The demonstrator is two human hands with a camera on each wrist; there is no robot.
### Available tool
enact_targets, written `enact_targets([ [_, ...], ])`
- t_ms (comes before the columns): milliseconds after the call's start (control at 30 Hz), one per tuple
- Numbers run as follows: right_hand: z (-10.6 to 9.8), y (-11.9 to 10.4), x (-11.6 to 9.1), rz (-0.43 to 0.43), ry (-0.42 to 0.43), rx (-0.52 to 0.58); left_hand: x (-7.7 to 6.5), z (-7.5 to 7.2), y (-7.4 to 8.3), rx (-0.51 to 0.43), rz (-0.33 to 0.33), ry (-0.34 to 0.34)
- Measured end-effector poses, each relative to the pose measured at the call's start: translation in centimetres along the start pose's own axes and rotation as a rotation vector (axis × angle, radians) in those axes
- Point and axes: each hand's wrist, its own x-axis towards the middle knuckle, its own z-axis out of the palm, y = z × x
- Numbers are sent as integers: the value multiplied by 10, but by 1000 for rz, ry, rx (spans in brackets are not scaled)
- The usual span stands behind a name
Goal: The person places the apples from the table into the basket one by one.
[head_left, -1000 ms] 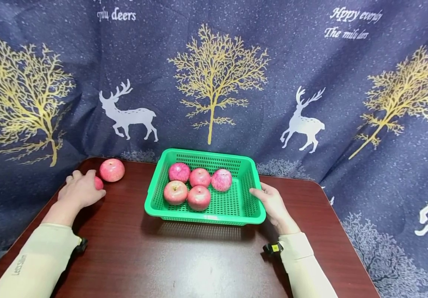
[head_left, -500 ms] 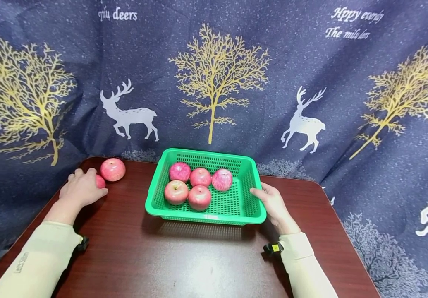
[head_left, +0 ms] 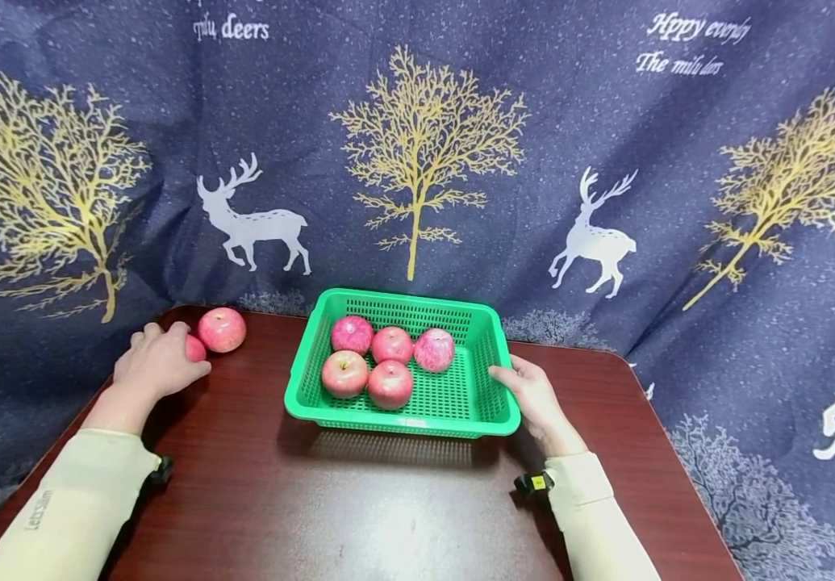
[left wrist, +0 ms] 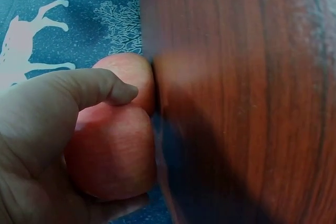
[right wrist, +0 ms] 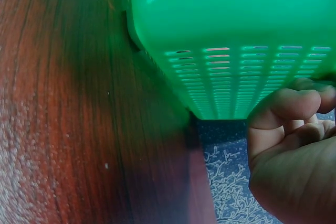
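At the table's far left corner, my left hand [head_left: 152, 363] curls round a red apple [left wrist: 113, 150]; in the head view the hand covers most of it. The left wrist view shows the thumb on one side and fingers on the other. A second apple [head_left: 222, 330] sits right behind it. My right hand [head_left: 535, 397] grips the right rim of a green plastic basket [head_left: 402, 426], thumb over the edge and fingers outside. Inside, several apples lie toward the left, among them a yellowish-red apple [head_left: 344, 374] and a striped apple [head_left: 435, 349].
The dark red wooden table [head_left: 301, 516] has rounded far corners. A blue cloth [head_left: 461, 161] with deer and trees hangs directly behind its back edge. A small black wrist camera [head_left: 531, 484] is on the right sleeve cuff, with another camera [head_left: 160, 470] on the left.
The head view has shifted very slightly. My left hand stays about the same place at the apple, and the right hand and basket keep their positions.
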Motion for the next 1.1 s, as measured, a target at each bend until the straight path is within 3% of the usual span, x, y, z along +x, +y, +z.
enact_targets([
  [433, 0, -1, -1, -4, 0, -1, 1, -15, 14, -3, 27, 27],
  [1100, -1, 2, 0, -7, -12, -9, 3, -30, 48, -25, 71, 121],
])
